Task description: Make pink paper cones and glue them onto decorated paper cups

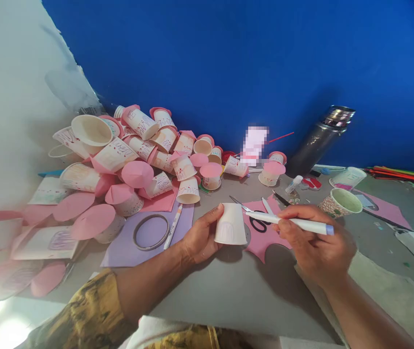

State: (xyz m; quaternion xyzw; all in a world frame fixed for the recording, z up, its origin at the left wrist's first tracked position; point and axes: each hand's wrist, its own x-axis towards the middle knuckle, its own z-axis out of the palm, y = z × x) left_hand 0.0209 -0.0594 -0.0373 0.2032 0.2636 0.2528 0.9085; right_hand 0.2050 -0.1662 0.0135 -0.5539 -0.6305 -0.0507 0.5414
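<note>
My left hand [201, 237] grips a white paper cup [230, 224], held upside down just above the grey table [228, 291]; a faint purple arch is drawn on its side. My right hand [314, 242] pinches a white marker with a lilac cap [294, 223], its tip pointing left, close to the cup's right side. Under the marker lie scissors with black handles [255, 220] on a cut pink sheet [265, 237].
A heap of decorated cups with pink paper lids [137, 155] fills the left. A lilac sheet [148, 237] carries a metal ring [151, 231] and a pen [173, 227]. At the back right stand a steel flask [319, 140], a glue bottle [294, 184] and a patterned cup [339, 202].
</note>
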